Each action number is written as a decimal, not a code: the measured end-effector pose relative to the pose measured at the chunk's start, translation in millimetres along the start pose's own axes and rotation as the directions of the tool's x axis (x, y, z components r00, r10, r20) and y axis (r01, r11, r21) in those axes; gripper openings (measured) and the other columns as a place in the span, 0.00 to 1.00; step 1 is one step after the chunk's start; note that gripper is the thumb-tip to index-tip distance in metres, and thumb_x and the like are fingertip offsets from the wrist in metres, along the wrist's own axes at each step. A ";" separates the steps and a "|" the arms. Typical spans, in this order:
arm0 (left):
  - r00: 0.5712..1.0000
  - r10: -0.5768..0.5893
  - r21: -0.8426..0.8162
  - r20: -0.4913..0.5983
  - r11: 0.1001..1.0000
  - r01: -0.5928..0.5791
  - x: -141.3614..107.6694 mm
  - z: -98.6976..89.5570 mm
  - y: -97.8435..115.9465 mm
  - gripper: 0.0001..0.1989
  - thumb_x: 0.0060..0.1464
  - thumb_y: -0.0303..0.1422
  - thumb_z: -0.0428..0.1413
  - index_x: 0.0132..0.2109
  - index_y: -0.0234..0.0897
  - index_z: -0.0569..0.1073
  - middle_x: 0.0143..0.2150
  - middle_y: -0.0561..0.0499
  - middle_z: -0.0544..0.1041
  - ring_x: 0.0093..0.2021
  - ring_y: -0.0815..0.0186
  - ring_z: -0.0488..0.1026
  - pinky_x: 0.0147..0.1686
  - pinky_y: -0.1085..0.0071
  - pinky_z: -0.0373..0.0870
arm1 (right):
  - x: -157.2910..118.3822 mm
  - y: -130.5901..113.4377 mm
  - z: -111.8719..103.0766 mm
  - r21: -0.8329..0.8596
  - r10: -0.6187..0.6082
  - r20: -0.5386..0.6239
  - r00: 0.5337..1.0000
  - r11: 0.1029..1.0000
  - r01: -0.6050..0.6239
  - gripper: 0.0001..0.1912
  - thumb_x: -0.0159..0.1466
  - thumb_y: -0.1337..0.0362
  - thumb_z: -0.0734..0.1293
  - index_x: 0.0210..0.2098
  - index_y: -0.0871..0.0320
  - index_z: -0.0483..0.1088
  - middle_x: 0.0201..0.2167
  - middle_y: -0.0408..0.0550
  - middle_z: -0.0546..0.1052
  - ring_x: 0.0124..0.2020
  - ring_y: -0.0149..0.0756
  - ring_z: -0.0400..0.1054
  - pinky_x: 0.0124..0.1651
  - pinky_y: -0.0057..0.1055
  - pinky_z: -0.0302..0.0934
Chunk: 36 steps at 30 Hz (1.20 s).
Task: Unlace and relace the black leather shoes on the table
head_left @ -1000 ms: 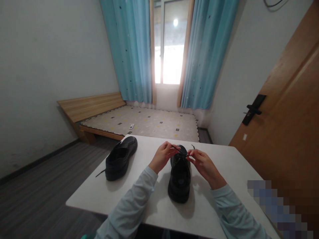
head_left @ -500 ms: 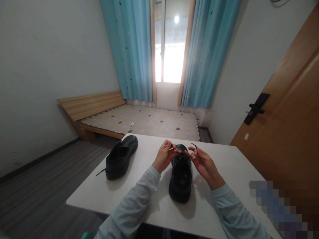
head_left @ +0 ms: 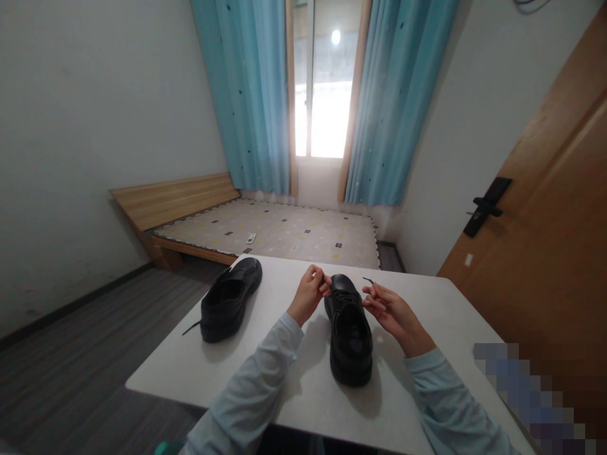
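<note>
Head view, right fingers (head_left: 380,295) pinching a lace (head_left: 368,280), left fingers (head_left: 316,278) curled (hold unclear), black shoe (head_left: 351,335) between.

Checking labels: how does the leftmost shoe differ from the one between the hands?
The leftmost shoe angles its toe rightward; the other shoe, slightly leftward. A lace trails past the leftmost shoe's heel; none shows at the other shoe's heel. Both are black and upright on the table.

1. A home's bedroom: flat light-wood headboard (head_left: 177,199), pale grey patterned mattress (head_left: 284,230).
2. Long sky-blue dotted fabric curtains (head_left: 256,114) flank a bright rectangular glass window (head_left: 328,120).
3. A brown door (head_left: 535,221), partly out of view, probably wooden, with a black lever handle (head_left: 489,207).
</note>
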State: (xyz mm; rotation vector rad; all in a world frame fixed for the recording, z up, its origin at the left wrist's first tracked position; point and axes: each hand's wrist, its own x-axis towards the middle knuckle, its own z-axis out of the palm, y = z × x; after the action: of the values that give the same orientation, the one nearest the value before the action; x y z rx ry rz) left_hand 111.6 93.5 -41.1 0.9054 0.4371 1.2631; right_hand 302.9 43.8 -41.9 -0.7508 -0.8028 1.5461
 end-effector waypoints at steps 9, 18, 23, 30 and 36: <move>1.000 0.005 0.098 0.004 0.995 -0.006 3.6 -6.2 5.7 0.22 0.47 0.46 0.59 0.30 0.37 0.56 0.22 0.58 0.67 0.16 0.81 0.51 0.16 0.82 0.50 | -3.8 -4.9 -5.9 -0.087 0.052 0.042 0.998 0.995 -0.048 0.10 0.52 0.62 0.73 0.21 0.60 0.71 0.19 0.38 0.69 0.13 0.16 0.44 0.26 0.24 0.63; 0.999 0.042 0.132 -0.033 0.991 -0.037 5.5 -10.5 9.9 0.22 0.46 0.47 0.59 0.30 0.37 0.56 0.22 0.59 0.65 0.16 0.81 0.51 0.16 0.82 0.50 | -6.1 -11.4 -10.4 -0.170 0.103 0.061 0.993 0.981 -0.091 0.08 0.53 0.64 0.71 0.21 0.61 0.73 0.22 0.43 0.73 0.12 0.16 0.44 0.23 0.25 0.59; 0.998 0.040 0.152 -0.056 0.988 -0.031 6.1 -12.5 10.6 0.22 0.47 0.46 0.59 0.29 0.37 0.56 0.21 0.59 0.65 0.15 0.81 0.51 0.16 0.83 0.49 | -7.9 -13.6 -10.7 -0.176 0.149 0.072 0.986 0.975 -0.135 0.09 0.53 0.64 0.72 0.20 0.61 0.71 0.23 0.42 0.73 0.12 0.14 0.44 0.25 0.24 0.60; 0.996 0.021 0.127 -0.083 0.992 -0.011 7.2 -15.4 11.2 0.23 0.44 0.46 0.61 0.29 0.37 0.56 0.21 0.59 0.65 0.15 0.81 0.52 0.15 0.83 0.50 | -10.5 -19.0 -10.5 -0.197 0.154 0.083 0.985 0.971 -0.135 0.07 0.51 0.68 0.73 0.21 0.62 0.71 0.24 0.42 0.74 0.12 0.13 0.45 0.26 0.24 0.61; 0.999 0.022 0.186 -0.040 0.982 -0.015 8.2 -16.5 9.8 0.22 0.46 0.46 0.59 0.29 0.37 0.56 0.20 0.60 0.64 0.15 0.80 0.51 0.15 0.83 0.48 | -12.6 -20.0 -7.2 -0.213 0.103 0.077 0.992 0.973 -0.085 0.09 0.53 0.64 0.72 0.22 0.62 0.72 0.24 0.43 0.73 0.12 0.15 0.46 0.26 0.25 0.62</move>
State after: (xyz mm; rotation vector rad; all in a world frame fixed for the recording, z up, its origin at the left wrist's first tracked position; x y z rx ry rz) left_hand 95.8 107.1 -41.8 1.0436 0.5886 1.2750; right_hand 321.3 33.6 -29.0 -0.8898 -1.0196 1.6038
